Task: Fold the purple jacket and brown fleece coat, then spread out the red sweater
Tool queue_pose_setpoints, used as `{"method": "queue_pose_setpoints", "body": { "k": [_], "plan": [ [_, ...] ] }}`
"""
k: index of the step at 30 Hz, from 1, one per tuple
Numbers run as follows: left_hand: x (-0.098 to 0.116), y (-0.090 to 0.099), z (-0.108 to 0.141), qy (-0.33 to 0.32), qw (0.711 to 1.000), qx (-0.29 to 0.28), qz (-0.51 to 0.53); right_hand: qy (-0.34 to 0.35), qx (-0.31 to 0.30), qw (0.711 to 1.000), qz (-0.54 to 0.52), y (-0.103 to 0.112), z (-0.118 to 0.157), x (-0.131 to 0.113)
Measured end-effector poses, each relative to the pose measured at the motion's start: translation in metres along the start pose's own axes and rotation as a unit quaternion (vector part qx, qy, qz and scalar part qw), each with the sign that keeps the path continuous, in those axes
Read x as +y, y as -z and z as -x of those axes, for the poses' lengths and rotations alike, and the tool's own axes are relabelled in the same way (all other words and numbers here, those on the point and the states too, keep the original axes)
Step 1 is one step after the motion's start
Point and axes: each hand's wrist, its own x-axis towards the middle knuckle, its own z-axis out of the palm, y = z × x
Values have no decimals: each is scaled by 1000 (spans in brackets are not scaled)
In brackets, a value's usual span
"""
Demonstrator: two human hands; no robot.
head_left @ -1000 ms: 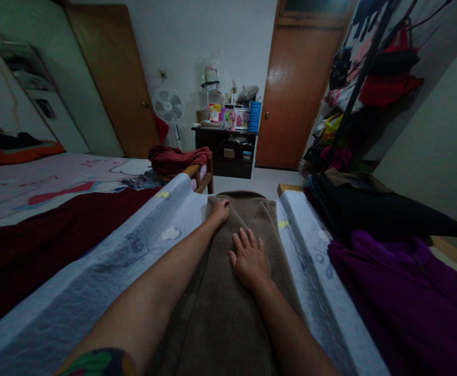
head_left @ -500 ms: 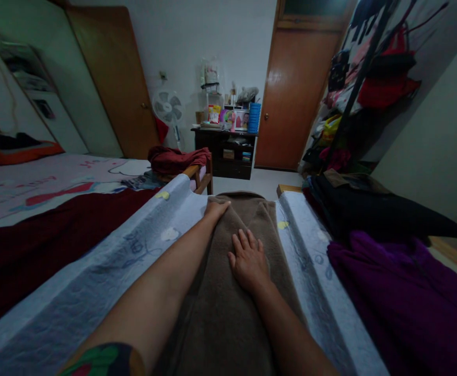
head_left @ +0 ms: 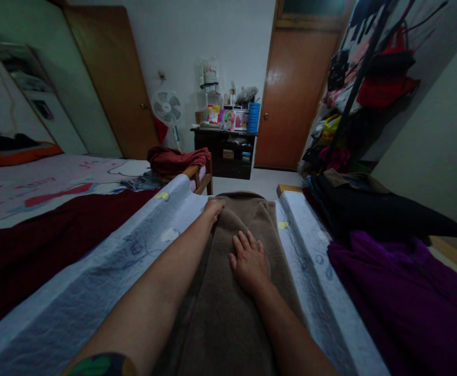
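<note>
A brown fleece-like cloth (head_left: 228, 313) lies lengthwise in front of me on a blue-grey patterned sheet (head_left: 134, 250), its far part folded over with slanting edges. At the cloth's far left corner, my left hand (head_left: 213, 207) has its fingers closed on the fabric; the fingertips are partly hidden. My right hand (head_left: 250, 261) rests palm down on the middle of the cloth, with its fingers spread and nothing held.
A purple garment (head_left: 400, 303) and a dark folded pile (head_left: 381, 209) lie on the right. Dark red cloth (head_left: 56, 224) covers the left side. Beyond are a reddish bundle (head_left: 177, 159), a fan (head_left: 167, 107) and a dark cabinet (head_left: 224, 156).
My left hand has shifted slightly to the left at the cloth's far corner, drawing the edge a little with it. My right hand has stayed almost in place.
</note>
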Motion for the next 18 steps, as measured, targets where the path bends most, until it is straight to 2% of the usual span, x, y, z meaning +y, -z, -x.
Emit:
{"method": "queue_pose_setpoints", "body": {
  "k": [4, 8, 12, 15, 18],
  "plan": [
    [-14, 8, 12, 39, 999, 36, 9, 4, 0, 1000, -4, 1, 0, 1],
    [-15, 10, 11, 24, 998, 41, 29, 7, 10, 1000, -19, 6, 0, 0],
    [-8, 14, 6, -7, 999, 7, 43, 73, 20, 995, -65, 21, 6, -13],
    [-5, 19, 7, -30, 997, -33, 56, 132, -23, 987, -92, 33, 14, -30],
    [-5, 24, 12, -47, 993, -80, 71, 162, -64, 982, -70, 35, 21, -44]
  ]
}}
